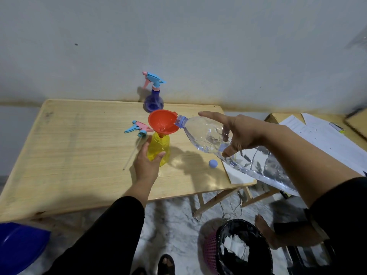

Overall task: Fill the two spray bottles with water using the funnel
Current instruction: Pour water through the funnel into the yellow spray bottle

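Head view, looking down on a light wooden folding table (79, 147) set against a pale wall. Near the table's centre stands a translucent yellow plastic spray bottle (159, 148) with its top removed; a red-orange plastic funnel (163, 123) sits with its stem in the bottle's neck. The left hand (148, 161) grasps the yellow bottle from the near side, thumb and fingers wrapped round its lower body. The right hand (236, 133) grips a large clear plastic water bottle (214, 139) round its upper body, index finger extended along the top and thumb beneath. This bottle is tilted nearly level, its open mouth resting on the funnel's right rim, so that the funnel lies between the two hands; water is visible in the bottle's lower side. Whether water is flowing into the funnel cannot be told.

Just left of the funnel, the detached pink-and-blue trigger spray head (139, 129) lies on the table, its thin dip tube pointing toward the near edge. At the table's far edge, behind the funnel, a translucent purple spray bottle (154, 103) stands upright with its blue-and-pink trigger head fitted, well apart from both hands. A small round light-blue cap (213, 163) lies on the table below the right hand. White papers (321, 135) lie to the right. On the floor stand a black-lined bin (244, 249) and a blue plastic basin (17, 247).
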Tool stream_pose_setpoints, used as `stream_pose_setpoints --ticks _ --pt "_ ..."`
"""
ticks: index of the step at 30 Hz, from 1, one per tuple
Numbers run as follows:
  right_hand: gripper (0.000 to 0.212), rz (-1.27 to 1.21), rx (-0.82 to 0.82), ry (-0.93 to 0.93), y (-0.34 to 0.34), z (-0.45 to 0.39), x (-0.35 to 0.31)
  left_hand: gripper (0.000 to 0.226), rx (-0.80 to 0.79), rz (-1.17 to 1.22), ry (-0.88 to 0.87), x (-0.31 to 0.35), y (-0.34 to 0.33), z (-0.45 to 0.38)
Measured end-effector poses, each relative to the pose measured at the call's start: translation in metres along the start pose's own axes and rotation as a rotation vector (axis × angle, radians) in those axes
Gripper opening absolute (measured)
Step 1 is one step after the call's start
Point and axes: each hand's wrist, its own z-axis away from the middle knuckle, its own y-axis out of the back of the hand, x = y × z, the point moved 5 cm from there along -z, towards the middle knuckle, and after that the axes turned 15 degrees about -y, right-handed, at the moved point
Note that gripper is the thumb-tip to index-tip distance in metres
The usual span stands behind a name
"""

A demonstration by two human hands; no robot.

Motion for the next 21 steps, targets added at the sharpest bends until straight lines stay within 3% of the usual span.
stream_pose_setpoints --ticks 21 --pt "0.120 0.048 -0.010 -0.024 0.0044 -0.0051 -0.0028 0.069 -0.013 0.012 0.016 -0.0024 -0.0018 -0.0002"
